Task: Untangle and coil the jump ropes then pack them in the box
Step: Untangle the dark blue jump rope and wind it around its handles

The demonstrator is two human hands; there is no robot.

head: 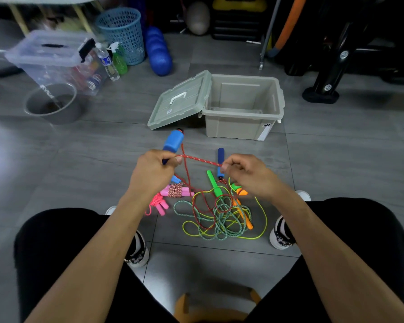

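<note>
Grey tiled floor (79, 145) carries all items, seen from the head view. An open beige plastic storage box (243, 122) stands ahead, its hinged lid (180, 101) leaning down to the floor on the left side. The left hand (153, 170) has its fingers clenched around a blue foam jump-rope handle (173, 139), which projects upward past the knuckles. The right hand (245, 173) pinches a red-and-white braided rope (201, 160) between thumb and fingers (224, 168). That rope runs taut between both hands, then drops to a tangled pile of green, yellow and red ropes (222, 217) on the floor between the person's shoes. A pink-handled rope, already wound (176, 191), lies just left of the pile. A clear plastic bin (54, 57) stands far left.
</note>
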